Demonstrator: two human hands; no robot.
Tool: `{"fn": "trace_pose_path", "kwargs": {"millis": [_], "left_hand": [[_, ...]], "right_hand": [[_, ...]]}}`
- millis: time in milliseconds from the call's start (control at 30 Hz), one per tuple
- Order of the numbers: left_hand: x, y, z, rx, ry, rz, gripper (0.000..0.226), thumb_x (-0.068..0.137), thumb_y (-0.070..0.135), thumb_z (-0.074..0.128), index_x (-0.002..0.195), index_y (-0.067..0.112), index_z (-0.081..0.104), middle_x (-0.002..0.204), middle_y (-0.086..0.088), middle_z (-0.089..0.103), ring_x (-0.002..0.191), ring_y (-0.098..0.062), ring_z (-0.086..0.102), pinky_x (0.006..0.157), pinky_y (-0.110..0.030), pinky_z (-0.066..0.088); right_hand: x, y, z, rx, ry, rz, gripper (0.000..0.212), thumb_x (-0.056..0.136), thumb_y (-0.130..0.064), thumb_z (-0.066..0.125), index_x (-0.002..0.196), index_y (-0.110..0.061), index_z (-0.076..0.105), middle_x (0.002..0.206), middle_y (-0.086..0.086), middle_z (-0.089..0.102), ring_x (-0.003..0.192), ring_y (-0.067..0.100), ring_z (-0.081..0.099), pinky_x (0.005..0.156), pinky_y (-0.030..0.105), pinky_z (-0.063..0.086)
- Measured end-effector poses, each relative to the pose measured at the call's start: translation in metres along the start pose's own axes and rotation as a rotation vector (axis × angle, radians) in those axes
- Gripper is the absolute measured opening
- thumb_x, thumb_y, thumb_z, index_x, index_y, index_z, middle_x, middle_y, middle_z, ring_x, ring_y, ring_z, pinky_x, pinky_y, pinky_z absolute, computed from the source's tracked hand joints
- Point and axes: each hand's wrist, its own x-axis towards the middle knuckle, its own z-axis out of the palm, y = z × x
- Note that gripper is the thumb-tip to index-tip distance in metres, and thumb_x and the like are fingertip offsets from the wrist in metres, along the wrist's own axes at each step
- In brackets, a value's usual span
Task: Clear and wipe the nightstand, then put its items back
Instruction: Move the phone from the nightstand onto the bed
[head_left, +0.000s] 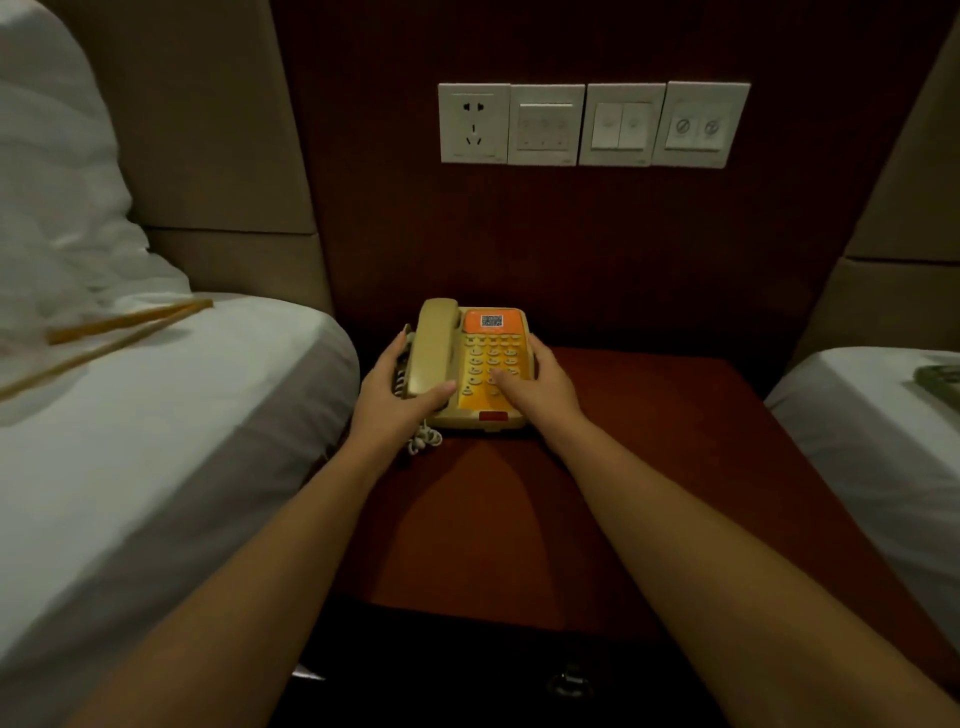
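Head view: both hands clasp the corded telephone (475, 364) at the far-left of the nightstand (649, 441) — left hand (397, 392) pinning the handset, right hand (535, 384) across the keypad; likely so the handset stays seated while it's lifted or placed.

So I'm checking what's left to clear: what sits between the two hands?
In the head view, only the phone lies between the left hand and right hand; both grip its sides on the nightstand.
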Motion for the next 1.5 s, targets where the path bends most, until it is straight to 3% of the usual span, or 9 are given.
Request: {"fn": "trace_pose_path", "kwargs": {"millis": [100, 233, 500, 767, 900, 1033, 1267, 1433, 1500], "left_hand": [[0.003, -0.003, 0.001, -0.001, -0.005, -0.047, 0.086, 0.072, 0.038, 0.080, 0.144, 0.037, 0.034, 0.146, 0.002, 0.037, 0.119, -0.011, 0.043, 0.092, -0.033, 0.049], [0.005, -0.007, 0.001, -0.022, -0.015, -0.087, 0.085, 0.072, 0.038, 0.080, 0.144, 0.033, 0.036, 0.142, 0.000, 0.042, 0.120, -0.018, 0.050, 0.096, -0.043, 0.051], [0.000, -0.004, 0.002, -0.117, -0.050, -0.085, 0.077, 0.073, 0.025, 0.079, 0.140, 0.034, 0.042, 0.120, 0.007, 0.051, 0.093, -0.002, 0.058, 0.056, -0.008, 0.050], [-0.013, 0.009, -0.001, -0.137, -0.189, -0.104, 0.087, 0.058, 0.040, 0.079, 0.136, 0.046, 0.043, 0.136, 0.006, 0.044, 0.119, -0.017, 0.049, 0.076, -0.020, 0.046], [-0.024, 0.014, 0.020, -0.169, -0.164, -0.094, 0.088, 0.054, 0.040, 0.080, 0.135, 0.043, 0.046, 0.126, 0.010, 0.050, 0.109, -0.010, 0.054, 0.078, -0.024, 0.048], [-0.040, 0.030, 0.055, -0.236, -0.152, -0.088, 0.087, 0.051, 0.034, 0.081, 0.132, 0.040, 0.051, 0.108, 0.019, 0.057, 0.089, 0.002, 0.061, 0.062, -0.016, 0.053], [-0.071, 0.075, 0.143, -0.229, -0.204, -0.063, 0.093, 0.052, 0.035, 0.088, 0.136, 0.041, 0.048, 0.141, -0.006, 0.040, 0.124, -0.027, 0.047, 0.094, -0.049, 0.051], [-0.084, 0.137, 0.235, -0.223, -0.244, -0.012, 0.085, 0.061, 0.026, 0.088, 0.134, 0.041, 0.049, 0.130, 0.002, 0.034, 0.114, -0.017, 0.044, 0.079, -0.028, 0.051], [-0.087, 0.161, 0.270, -0.269, -0.300, -0.020, 0.083, 0.062, 0.026, 0.088, 0.134, 0.039, 0.050, 0.133, 0.000, 0.035, 0.117, -0.019, 0.046, 0.085, -0.033, 0.054]], "right_hand": [[0.004, -0.002, -0.004, 0.173, -0.018, 0.104, 0.070, 0.084, -0.030, 0.069, 0.144, -0.027, 0.033, 0.124, -0.001, 0.057, 0.095, 0.013, 0.058, 0.085, 0.036, 0.053], [0.003, -0.008, 0.006, 0.169, 0.023, 0.151, 0.044, 0.083, -0.033, 0.068, 0.125, -0.030, 0.054, 0.114, -0.004, 0.065, 0.099, 0.018, 0.064, 0.090, 0.044, 0.053], [-0.019, -0.013, 0.018, 0.165, 0.198, 0.227, 0.044, 0.078, -0.035, 0.067, 0.119, -0.024, 0.053, 0.116, 0.002, 0.061, 0.110, 0.027, 0.056, 0.088, 0.046, 0.052], [-0.038, -0.003, 0.001, 0.230, 0.276, 0.279, 0.056, 0.080, -0.024, 0.070, 0.129, -0.024, 0.044, 0.119, -0.001, 0.046, 0.106, 0.022, 0.056, 0.081, 0.042, 0.056], [-0.047, 0.001, -0.018, 0.157, 0.310, 0.255, 0.057, 0.080, -0.023, 0.070, 0.130, -0.025, 0.044, 0.111, -0.004, 0.041, 0.109, 0.022, 0.053, 0.085, 0.038, 0.052], [-0.052, 0.005, -0.053, 0.141, 0.361, 0.276, 0.051, 0.081, -0.024, 0.069, 0.127, -0.024, 0.047, 0.118, -0.001, 0.044, 0.112, 0.024, 0.052, 0.088, 0.045, 0.052], [-0.078, 0.029, -0.156, 0.020, 0.508, 0.196, 0.044, 0.081, -0.033, 0.067, 0.121, -0.026, 0.050, 0.119, 0.001, 0.054, 0.107, 0.023, 0.057, 0.088, 0.047, 0.052], [-0.088, 0.031, -0.264, -0.007, 0.648, 0.111, 0.027, 0.080, -0.029, 0.067, 0.104, -0.023, 0.057, 0.110, 0.009, 0.066, 0.095, 0.025, 0.064, 0.086, 0.047, 0.053], [-0.088, 0.030, -0.308, -0.041, 0.703, 0.115, 0.028, 0.079, -0.030, 0.066, 0.103, -0.019, 0.060, 0.104, 0.007, 0.069, 0.088, 0.023, 0.066, 0.081, 0.045, 0.055]]}}
